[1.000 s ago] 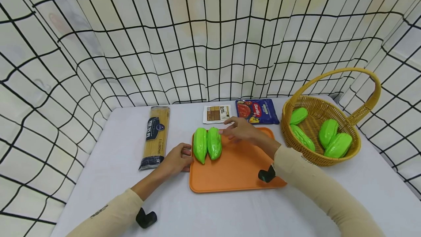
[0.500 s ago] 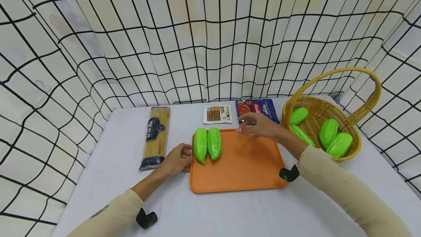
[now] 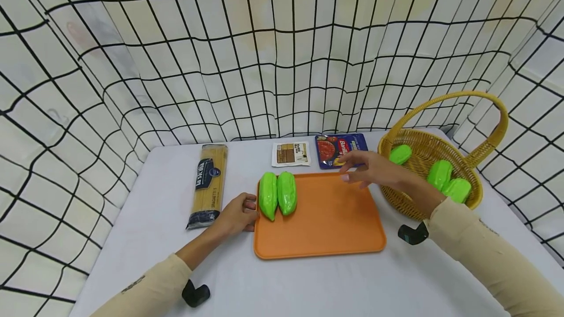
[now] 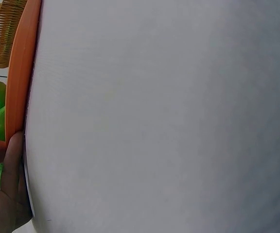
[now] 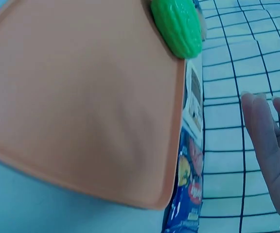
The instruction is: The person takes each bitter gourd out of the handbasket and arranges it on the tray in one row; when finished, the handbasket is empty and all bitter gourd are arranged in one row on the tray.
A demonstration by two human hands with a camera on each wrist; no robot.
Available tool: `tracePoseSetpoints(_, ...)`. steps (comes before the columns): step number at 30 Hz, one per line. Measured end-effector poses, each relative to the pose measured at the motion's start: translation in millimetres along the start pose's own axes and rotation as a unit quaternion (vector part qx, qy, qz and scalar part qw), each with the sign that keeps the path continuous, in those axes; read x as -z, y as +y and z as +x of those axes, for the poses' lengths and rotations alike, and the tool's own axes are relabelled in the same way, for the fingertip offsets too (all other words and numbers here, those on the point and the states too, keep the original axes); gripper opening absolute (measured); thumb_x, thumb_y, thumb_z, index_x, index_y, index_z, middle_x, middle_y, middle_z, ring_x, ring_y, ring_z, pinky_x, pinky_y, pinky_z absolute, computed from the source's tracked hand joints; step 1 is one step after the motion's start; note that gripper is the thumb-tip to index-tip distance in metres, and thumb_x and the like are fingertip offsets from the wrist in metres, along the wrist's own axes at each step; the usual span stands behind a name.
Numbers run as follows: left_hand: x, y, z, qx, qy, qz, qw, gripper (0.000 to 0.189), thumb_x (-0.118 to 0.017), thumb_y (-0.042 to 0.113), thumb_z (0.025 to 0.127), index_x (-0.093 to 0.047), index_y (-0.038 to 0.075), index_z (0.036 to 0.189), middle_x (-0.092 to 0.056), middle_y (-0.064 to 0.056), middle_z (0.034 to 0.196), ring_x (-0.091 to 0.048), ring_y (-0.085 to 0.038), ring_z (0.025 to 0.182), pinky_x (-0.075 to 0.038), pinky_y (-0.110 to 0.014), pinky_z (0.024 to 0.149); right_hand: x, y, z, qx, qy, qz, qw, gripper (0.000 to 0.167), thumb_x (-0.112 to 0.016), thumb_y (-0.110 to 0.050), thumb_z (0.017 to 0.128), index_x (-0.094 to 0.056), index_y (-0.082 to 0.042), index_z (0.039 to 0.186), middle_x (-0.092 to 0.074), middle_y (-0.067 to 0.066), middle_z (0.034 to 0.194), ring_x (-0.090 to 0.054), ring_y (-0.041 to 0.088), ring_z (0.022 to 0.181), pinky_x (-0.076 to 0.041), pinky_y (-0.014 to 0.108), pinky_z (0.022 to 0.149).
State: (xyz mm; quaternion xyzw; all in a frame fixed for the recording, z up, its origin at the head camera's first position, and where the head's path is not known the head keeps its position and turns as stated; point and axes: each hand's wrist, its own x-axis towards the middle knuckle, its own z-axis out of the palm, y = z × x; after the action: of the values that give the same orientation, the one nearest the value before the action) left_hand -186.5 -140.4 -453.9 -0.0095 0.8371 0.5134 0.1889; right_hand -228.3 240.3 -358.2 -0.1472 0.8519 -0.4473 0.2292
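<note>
Two bright green, ridged, vegetable-shaped pieces, a left one (image 3: pixel 268 196) and a right one (image 3: pixel 287 193), lie side by side on the left part of an orange tray (image 3: pixel 326 229). My left hand (image 3: pixel 238 213) holds the tray's left rim; the left wrist view shows fingers (image 4: pixel 14 155) against the rim. My right hand (image 3: pixel 374 168) hovers over the tray's back right corner with fingers spread and nothing in them. Right of the tray stands a wicker basket (image 3: pixel 407 137) with several more green pieces (image 3: pixel 439 174), partly hidden by my right forearm.
A spaghetti pack (image 3: pixel 209 185) lies left of the tray. Behind the tray are a small white packet (image 3: pixel 291 153) and a blue Barilla pouch (image 3: pixel 339 148). A tall handle (image 3: pixel 449 96) arches over the basket. White, black-gridded netting (image 3: pixel 282 53) encloses the table's back and sides.
My right hand has moved away from the right green piece, rightwards across the tray's back edge towards the basket. My left hand and both green pieces on the tray have stayed put.
</note>
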Motion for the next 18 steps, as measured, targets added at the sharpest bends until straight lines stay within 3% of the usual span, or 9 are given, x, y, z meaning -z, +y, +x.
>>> tracePoseSetpoints(8,0.7,-0.9,-0.9,-0.001,0.003,0.004,1.0000,0.053,-0.062,0.006,0.093,-0.046,0.002,0.143,-0.054,-0.016,0.121,-0.063,-0.022,0.099,-0.064,-0.031,0.070,11.8,9.7,-15.0,0.004,-0.008,-0.019,0.9998,0.059,-0.071,-0.034,0.092,-0.048,-0.010,0.141,-0.054,0.020,0.136,-0.062,0.032,0.112,-0.062,0.040,0.082)
tracePoseSetpoints(13,0.2,0.1,-2.1,0.000,0.004,0.004,1.0000,0.052,-0.062,0.005,0.093,-0.046,0.002,0.143,-0.054,-0.016,0.121,-0.063,-0.022,0.099,-0.064,-0.031,0.070,21.9,19.6,-22.4,0.000,-0.009,-0.022,0.9997,0.057,-0.072,-0.031,0.092,-0.050,-0.011,0.140,-0.054,0.021,0.134,-0.061,0.032,0.108,-0.062,0.047,0.084)
tracePoseSetpoints(18,-0.1,0.5,-1.8,-0.001,0.005,0.002,1.0000,0.052,-0.062,0.006,0.093,-0.046,0.002,0.142,-0.054,-0.015,0.122,-0.062,-0.022,0.101,-0.064,-0.031,0.070,36.1,26.3,-35.1,-0.005,0.000,-0.021,0.9998,0.058,-0.070,-0.030,0.093,-0.048,-0.009,0.142,-0.055,0.021,0.135,-0.062,0.030,0.110,-0.061,0.042,0.086)
